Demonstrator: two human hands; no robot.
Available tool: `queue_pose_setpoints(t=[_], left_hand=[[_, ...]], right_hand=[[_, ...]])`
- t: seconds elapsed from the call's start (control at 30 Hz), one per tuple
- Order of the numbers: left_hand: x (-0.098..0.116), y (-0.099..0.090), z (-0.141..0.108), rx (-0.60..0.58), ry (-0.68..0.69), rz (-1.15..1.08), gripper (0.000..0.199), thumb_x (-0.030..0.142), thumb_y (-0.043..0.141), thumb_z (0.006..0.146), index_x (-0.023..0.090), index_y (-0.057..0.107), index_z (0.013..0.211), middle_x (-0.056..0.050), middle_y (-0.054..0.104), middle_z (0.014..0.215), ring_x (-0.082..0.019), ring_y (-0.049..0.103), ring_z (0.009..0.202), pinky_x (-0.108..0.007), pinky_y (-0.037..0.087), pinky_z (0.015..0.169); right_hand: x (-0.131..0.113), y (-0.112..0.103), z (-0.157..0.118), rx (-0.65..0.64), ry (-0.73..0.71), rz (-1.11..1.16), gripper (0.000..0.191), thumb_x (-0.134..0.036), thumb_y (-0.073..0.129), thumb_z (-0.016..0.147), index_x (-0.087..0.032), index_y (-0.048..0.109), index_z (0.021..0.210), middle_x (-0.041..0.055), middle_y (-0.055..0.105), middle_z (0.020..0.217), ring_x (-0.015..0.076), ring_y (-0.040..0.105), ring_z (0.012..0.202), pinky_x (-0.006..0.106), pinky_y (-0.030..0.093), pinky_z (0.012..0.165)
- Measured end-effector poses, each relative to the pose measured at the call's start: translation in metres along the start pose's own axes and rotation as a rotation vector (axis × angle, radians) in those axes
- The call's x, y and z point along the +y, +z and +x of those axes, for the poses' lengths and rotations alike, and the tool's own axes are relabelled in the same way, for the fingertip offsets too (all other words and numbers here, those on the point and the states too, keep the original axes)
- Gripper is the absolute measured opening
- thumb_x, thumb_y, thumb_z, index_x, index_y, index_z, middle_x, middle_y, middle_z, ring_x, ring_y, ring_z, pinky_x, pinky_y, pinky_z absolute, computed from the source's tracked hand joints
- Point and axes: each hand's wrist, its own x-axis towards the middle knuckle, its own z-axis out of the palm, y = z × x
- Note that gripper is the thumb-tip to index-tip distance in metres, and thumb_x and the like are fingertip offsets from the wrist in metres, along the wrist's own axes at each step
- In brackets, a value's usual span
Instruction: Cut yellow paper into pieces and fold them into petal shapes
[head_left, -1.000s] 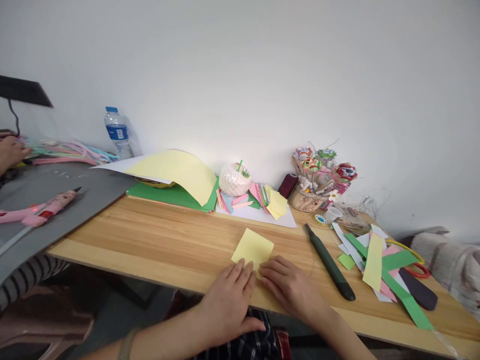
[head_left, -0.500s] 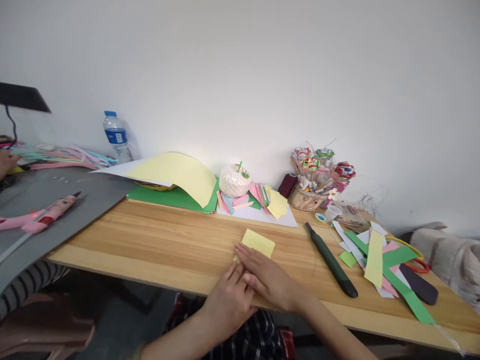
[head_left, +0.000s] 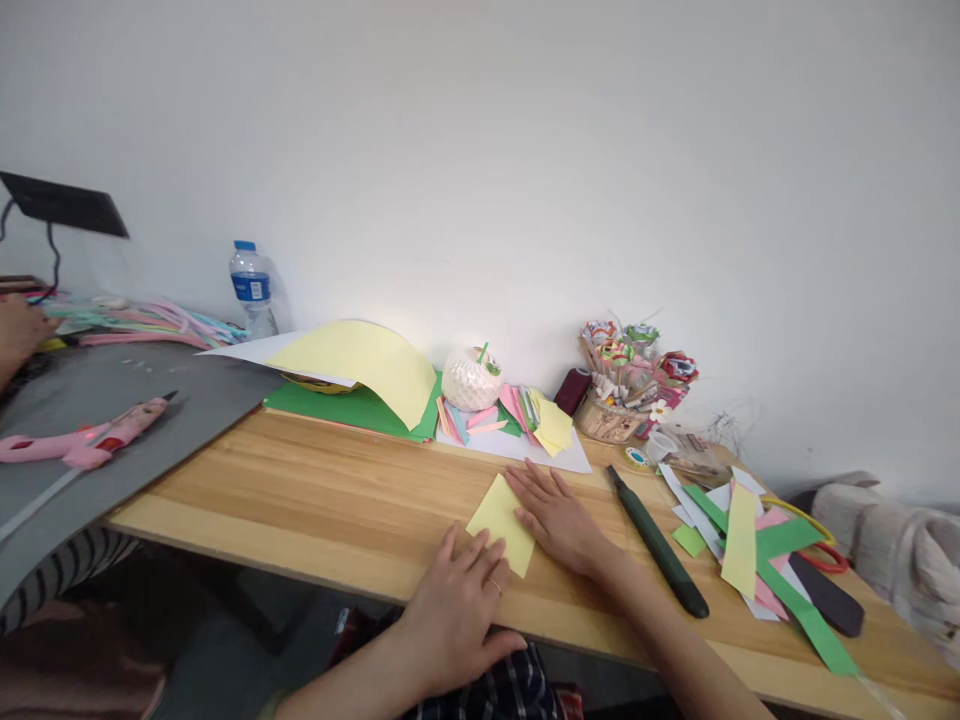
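A small square of yellow paper (head_left: 496, 508) lies turned at an angle on the wooden table, near its front edge. My left hand (head_left: 457, 600) rests with spread fingers on the paper's lower left side, a ring on one finger. Flat across the paper's right edge lies my right hand (head_left: 556, 515), its fingers stretched out toward the wall. To the right of that hand is a dark green pen-shaped cutter or tool (head_left: 656, 540).
Paper strips (head_left: 772, 550) pile up at right, by a flower basket (head_left: 611, 410). Behind the hands stand a netted white ball (head_left: 471, 380) and curled yellow sheet (head_left: 367, 360). A pink glue gun (head_left: 97, 440), bottle (head_left: 252, 290) and another person's hand (head_left: 19, 330) are at left.
The yellow paper has turned and more of it shows. My hands, stacked together before, have come apart, the right going right and the left lying lower left. The view has shifted slightly.
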Motion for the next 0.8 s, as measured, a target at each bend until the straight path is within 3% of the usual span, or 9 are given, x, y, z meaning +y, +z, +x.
queue_pose_setpoints(t=[0.17, 0.23, 0.3, 0.37, 0.43, 0.5, 0.6, 0.7, 0.8], left_hand=[[-0.045, -0.029, 0.003, 0.022, -0.13, 0.013, 0.038, 0.04, 0.044, 0.092, 0.016, 0.052, 0.12, -0.012, 0.058, 0.122, -0.029, 0.045, 0.122, -0.057, 0.022, 0.103], [-0.064, -0.039, 0.008, 0.016, -0.139, 0.062, 0.029, 0.029, 0.049, 0.09, 0.014, 0.057, 0.113, -0.015, 0.061, 0.117, -0.031, 0.045, 0.121, -0.056, 0.025, 0.101], [-0.077, -0.045, 0.015, -0.007, -0.089, 0.059, 0.017, 0.022, 0.052, 0.088, 0.017, 0.063, 0.099, -0.011, 0.064, 0.113, -0.028, 0.047, 0.12, -0.048, 0.029, 0.102], [-0.083, -0.046, 0.023, -0.029, -0.023, 0.035, 0.012, 0.02, 0.053, 0.087, 0.021, 0.065, 0.09, -0.004, 0.067, 0.107, -0.021, 0.051, 0.117, -0.037, 0.033, 0.101], [-0.083, -0.044, 0.03, -0.019, -0.002, 0.021, 0.013, 0.022, 0.054, 0.087, 0.023, 0.064, 0.095, -0.002, 0.065, 0.111, -0.018, 0.052, 0.115, -0.033, 0.034, 0.101], [-0.082, -0.042, 0.033, 0.017, -0.026, 0.022, 0.025, 0.027, 0.056, 0.086, 0.021, 0.059, 0.11, -0.006, 0.058, 0.123, -0.021, 0.049, 0.119, -0.037, 0.031, 0.103], [-0.085, -0.04, 0.033, 0.019, -0.035, 0.016, 0.043, 0.028, 0.06, 0.083, 0.018, 0.051, 0.124, -0.011, 0.046, 0.136, -0.024, 0.04, 0.126, -0.041, 0.029, 0.105], [-0.092, -0.04, 0.029, -0.035, 0.01, -0.017, 0.034, 0.023, 0.056, 0.085, 0.021, 0.056, 0.119, -0.007, 0.05, 0.132, -0.02, 0.046, 0.123, -0.035, 0.032, 0.104], [-0.097, -0.04, 0.025, -0.053, 0.041, -0.06, 0.027, 0.019, 0.051, 0.088, 0.024, 0.061, 0.113, -0.001, 0.057, 0.125, -0.014, 0.051, 0.117, -0.027, 0.036, 0.101]], right_hand=[[-0.016, 0.012, -0.031, 0.039, 0.076, -0.046, 0.066, -0.052, 0.027, 0.091, -0.01, 0.02, 0.143, 0.01, 0.014, 0.149, 0.0256, 0.004, 0.138, 0.05, 0.016, 0.11], [-0.025, 0.017, -0.045, 0.071, 0.107, -0.05, 0.069, -0.054, 0.035, 0.089, -0.011, 0.026, 0.141, 0.0112, 0.016, 0.149, 0.0287, 0.006, 0.137, 0.053, 0.019, 0.108], [-0.032, 0.018, -0.053, 0.145, 0.128, -0.032, 0.063, -0.051, 0.041, 0.087, -0.012, 0.038, 0.137, 0.0132, 0.024, 0.147, 0.0313, 0.017, 0.135, 0.054, 0.025, 0.105], [-0.036, 0.015, -0.052, 0.217, 0.113, 0.001, 0.051, -0.041, 0.039, 0.09, -0.014, 0.043, 0.133, 0.0138, 0.036, 0.141, 0.0287, 0.032, 0.131, 0.05, 0.034, 0.102], [-0.036, 0.009, -0.043, 0.245, 0.062, 0.029, 0.044, -0.031, 0.034, 0.093, -0.015, 0.043, 0.133, 0.0118, 0.044, 0.137, 0.0222, 0.041, 0.126, 0.042, 0.038, 0.101], [-0.033, 0.004, -0.028, 0.239, -0.001, 0.036, 0.042, -0.027, 0.034, 0.093, -0.016, 0.043, 0.133, 0.0094, 0.045, 0.137, 0.0185, 0.04, 0.126, 0.037, 0.036, 0.103], [-0.026, 0.0, -0.006, 0.224, -0.095, 0.035, 0.043, -0.026, 0.04, 0.091, -0.017, 0.044, 0.132, 0.0078, 0.042, 0.139, 0.0194, 0.035, 0.129, 0.039, 0.032, 0.106], [-0.027, 0.001, -0.002, 0.211, -0.152, 0.026, 0.037, -0.027, 0.042, 0.091, -0.019, 0.052, 0.126, 0.0083, 0.049, 0.133, 0.0209, 0.042, 0.125, 0.04, 0.036, 0.103], [-0.035, 0.0, -0.016, 0.216, -0.163, 0.006, 0.032, -0.027, 0.043, 0.091, -0.019, 0.057, 0.118, 0.0092, 0.057, 0.125, 0.0223, 0.05, 0.117, 0.04, 0.04, 0.098]])
